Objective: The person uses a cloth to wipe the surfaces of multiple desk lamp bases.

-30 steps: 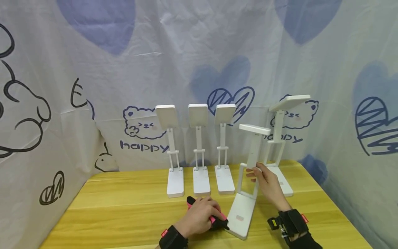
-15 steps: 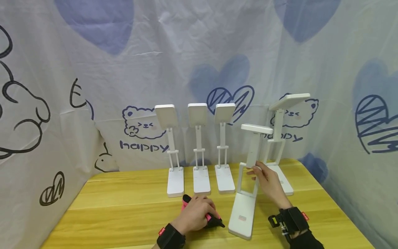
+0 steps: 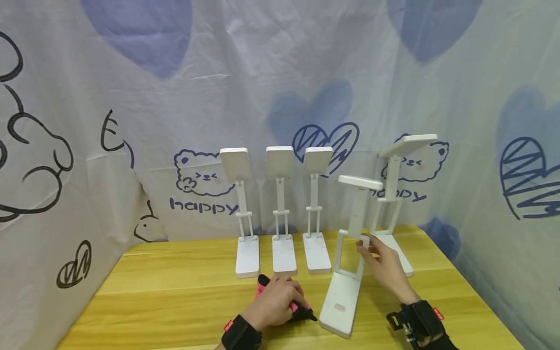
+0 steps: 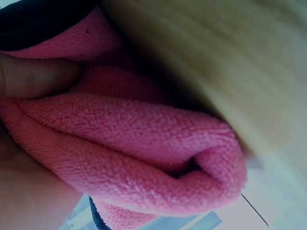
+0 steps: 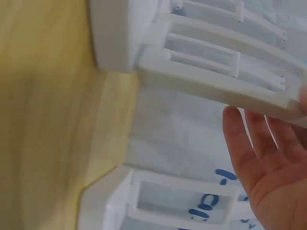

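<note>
A white folding desk lamp (image 3: 341, 304) stands unfolded near the front of the table, its flat head level above a hinged stem. My right hand (image 3: 387, 267) pinches the upper right corner of its open frame; the right wrist view shows the fingertips along the edge of the frame (image 5: 192, 84) and a bit of thumb on the far side. Left of the lamp base, my left hand (image 3: 277, 301) grips a bunched pink cloth (image 4: 144, 134) with black edging, held low over the table. Part of the cloth is hidden under the palm.
Three similar lamps, left (image 3: 247, 257), middle (image 3: 284, 255) and right (image 3: 317, 253), stand in a row at the back. Another lamp (image 3: 413, 142) is close behind my right hand. A printed curtain (image 3: 245, 97) hangs along the wooden table's (image 3: 175, 291) back edge.
The left hand has drawn slightly left with the cloth, away from the lamp base. My right hand has shifted from the lamp's stem to the frame's right corner. The lamp has turned slightly.
</note>
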`<state>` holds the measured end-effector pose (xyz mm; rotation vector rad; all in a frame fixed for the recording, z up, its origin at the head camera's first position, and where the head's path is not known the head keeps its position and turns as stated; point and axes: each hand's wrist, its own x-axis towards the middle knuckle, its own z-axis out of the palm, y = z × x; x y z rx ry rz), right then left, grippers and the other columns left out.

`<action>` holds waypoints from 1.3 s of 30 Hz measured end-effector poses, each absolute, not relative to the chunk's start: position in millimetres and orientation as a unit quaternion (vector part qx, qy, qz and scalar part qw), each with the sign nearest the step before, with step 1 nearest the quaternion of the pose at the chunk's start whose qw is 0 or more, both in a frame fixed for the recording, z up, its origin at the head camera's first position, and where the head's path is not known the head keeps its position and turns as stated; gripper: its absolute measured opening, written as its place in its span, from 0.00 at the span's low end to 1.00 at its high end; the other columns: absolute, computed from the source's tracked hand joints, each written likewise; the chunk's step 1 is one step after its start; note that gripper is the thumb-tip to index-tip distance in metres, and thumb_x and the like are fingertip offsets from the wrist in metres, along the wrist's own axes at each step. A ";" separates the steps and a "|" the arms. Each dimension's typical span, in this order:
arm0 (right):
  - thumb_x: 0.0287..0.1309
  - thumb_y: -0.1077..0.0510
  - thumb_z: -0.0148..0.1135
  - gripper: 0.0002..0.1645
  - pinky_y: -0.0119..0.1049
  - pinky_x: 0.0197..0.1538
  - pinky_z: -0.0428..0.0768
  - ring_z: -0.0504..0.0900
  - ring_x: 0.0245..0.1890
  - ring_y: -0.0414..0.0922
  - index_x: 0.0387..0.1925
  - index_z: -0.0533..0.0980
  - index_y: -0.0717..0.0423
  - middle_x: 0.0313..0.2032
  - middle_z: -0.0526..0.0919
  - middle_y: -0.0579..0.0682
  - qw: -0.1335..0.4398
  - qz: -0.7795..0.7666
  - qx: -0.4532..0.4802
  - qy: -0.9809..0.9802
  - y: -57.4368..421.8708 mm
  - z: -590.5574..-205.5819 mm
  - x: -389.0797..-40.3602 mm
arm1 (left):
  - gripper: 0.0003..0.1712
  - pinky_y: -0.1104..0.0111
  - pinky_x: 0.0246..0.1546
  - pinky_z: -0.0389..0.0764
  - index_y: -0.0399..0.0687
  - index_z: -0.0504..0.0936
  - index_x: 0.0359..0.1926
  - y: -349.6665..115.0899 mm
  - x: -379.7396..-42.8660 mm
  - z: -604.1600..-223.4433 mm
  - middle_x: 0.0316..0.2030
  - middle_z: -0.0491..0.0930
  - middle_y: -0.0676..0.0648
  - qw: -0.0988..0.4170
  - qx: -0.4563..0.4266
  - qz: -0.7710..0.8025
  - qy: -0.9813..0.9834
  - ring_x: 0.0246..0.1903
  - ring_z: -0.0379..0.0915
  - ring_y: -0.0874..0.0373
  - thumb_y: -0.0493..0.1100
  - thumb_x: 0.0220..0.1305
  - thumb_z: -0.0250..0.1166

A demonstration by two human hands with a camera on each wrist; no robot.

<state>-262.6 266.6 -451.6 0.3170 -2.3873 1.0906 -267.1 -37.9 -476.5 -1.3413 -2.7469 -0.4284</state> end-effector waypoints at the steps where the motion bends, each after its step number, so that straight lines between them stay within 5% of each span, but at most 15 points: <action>1: 0.69 0.58 0.55 0.15 0.42 0.45 0.83 0.85 0.46 0.55 0.55 0.76 0.54 0.45 0.85 0.55 0.243 0.398 0.117 -0.877 267.2 -452.6 -262.7 | 0.28 0.51 0.57 0.69 0.73 0.89 0.38 -37.7 -267.0 -476.4 0.42 0.82 0.63 0.027 -0.433 -0.139 -0.890 0.50 0.72 0.61 0.28 0.54 0.62; 7: 0.66 0.59 0.59 0.06 0.33 0.39 0.81 0.87 0.40 0.48 0.44 0.77 0.49 0.39 0.87 0.48 0.231 0.391 0.120 -0.883 269.5 -456.0 -266.3 | 0.29 0.51 0.56 0.70 0.73 0.89 0.38 -37.1 -266.6 -476.6 0.42 0.82 0.63 0.028 -0.433 -0.141 -0.890 0.49 0.72 0.60 0.28 0.53 0.62; 19: 0.66 0.62 0.59 0.07 0.40 0.35 0.84 0.87 0.36 0.51 0.44 0.78 0.52 0.33 0.85 0.51 0.258 0.409 0.108 -0.868 277.2 -457.2 -275.6 | 0.28 0.48 0.57 0.69 0.72 0.89 0.38 -37.0 -266.9 -475.5 0.43 0.81 0.63 0.002 -0.428 -0.147 -0.892 0.54 0.72 0.57 0.28 0.53 0.62; 34: 0.70 0.58 0.55 0.08 0.52 0.43 0.83 0.83 0.46 0.59 0.45 0.75 0.58 0.45 0.82 0.62 0.211 0.456 0.080 -0.861 282.8 -450.8 -309.2 | 0.27 0.48 0.55 0.69 0.71 0.89 0.38 -35.9 -267.1 -477.4 0.43 0.81 0.63 -0.004 -0.424 -0.153 -0.893 0.50 0.71 0.59 0.29 0.52 0.63; 39: 0.70 0.58 0.54 0.12 0.47 0.42 0.84 0.83 0.48 0.60 0.47 0.76 0.62 0.46 0.83 0.64 0.202 0.435 0.055 -0.876 285.6 -448.3 -325.7 | 0.27 0.50 0.54 0.70 0.71 0.89 0.38 -35.6 -266.8 -477.3 0.42 0.81 0.64 -0.002 -0.425 -0.150 -0.893 0.50 0.71 0.59 0.29 0.52 0.63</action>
